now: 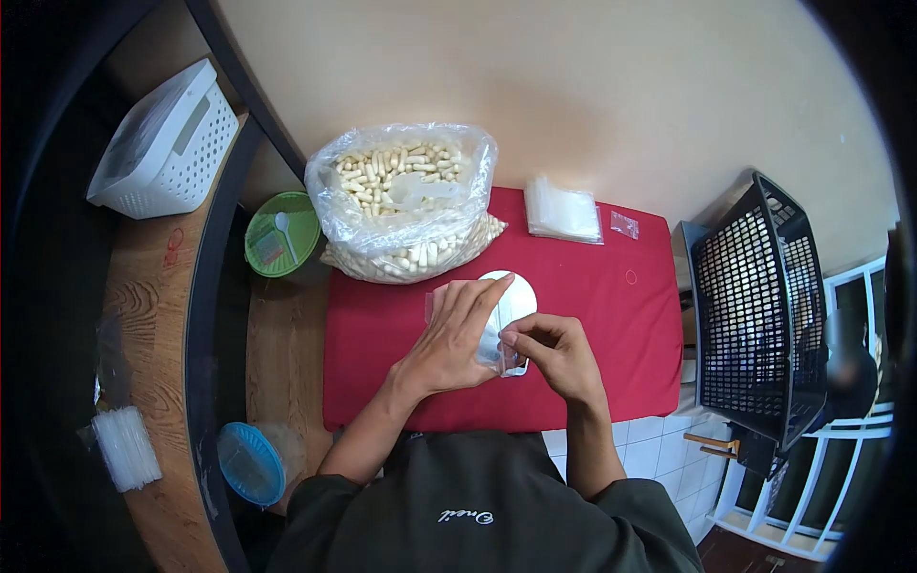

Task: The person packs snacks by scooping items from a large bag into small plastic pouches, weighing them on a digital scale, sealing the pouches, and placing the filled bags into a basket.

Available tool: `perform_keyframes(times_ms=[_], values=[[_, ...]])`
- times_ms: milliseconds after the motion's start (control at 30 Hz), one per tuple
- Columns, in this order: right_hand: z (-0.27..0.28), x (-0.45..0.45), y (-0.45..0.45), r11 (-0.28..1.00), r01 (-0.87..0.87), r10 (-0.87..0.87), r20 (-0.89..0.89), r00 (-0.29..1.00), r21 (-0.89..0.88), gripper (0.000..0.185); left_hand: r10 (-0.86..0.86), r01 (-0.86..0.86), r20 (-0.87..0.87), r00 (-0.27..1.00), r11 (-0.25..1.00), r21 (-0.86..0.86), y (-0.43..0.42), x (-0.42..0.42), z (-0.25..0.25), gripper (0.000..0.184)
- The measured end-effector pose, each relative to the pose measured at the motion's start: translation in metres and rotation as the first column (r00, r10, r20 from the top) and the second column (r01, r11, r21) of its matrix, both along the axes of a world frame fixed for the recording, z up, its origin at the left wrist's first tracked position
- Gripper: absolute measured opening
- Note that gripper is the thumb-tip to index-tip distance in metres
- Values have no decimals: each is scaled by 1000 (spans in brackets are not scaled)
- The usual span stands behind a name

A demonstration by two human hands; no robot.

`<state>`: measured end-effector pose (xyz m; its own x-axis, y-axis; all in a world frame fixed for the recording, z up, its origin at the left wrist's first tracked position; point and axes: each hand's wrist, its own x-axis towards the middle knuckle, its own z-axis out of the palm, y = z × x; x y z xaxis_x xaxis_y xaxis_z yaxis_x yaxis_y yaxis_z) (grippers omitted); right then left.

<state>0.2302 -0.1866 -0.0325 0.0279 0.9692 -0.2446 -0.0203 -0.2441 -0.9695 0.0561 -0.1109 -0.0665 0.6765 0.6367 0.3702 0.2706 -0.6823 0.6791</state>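
Note:
My left hand [447, 336] is over the red cloth with its fingers stretched forward and closed on a small clear plastic bag [489, 350]. My right hand [562, 355] pinches the near right edge of the same bag between thumb and forefinger. Beneath the bag and partly hidden by both hands is a white, rounded, flat object [521, 294], possibly a small scale. Just beyond my left hand stands a large open clear bag [406, 260] full of cream-coloured capsules [363, 177]. A translucent white scoop-like piece [420, 191] lies on the capsules.
A stack of clear bags [562, 212] and a small packet [625, 225] lie on the red-covered table [621, 325]. Left are a green-lidded container [263, 234] with a white spoon [285, 232], a blue lid [250, 463] and a white basket [177, 143]. A black crate [755, 306] stands right.

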Motion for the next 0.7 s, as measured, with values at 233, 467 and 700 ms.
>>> perform_keyframes(times_ms=[233, 467, 700], values=[[-16, 4, 2, 1000, -12, 12, -41, 999, -5, 15, -17, 17, -7, 1000, 1000, -27, -1, -12, -2, 107], [-13, -4, -1, 992, 114, -116, 46, 992, 54, 13, 112, -113, 241, 964, 994, -8, -14, -19, 0, 76], [-13, -7, -3, 988, 91, -79, -99, 992, 122, 12, 254, -106, 386, 887, 925, -365, -35, -12, -2, 17]])
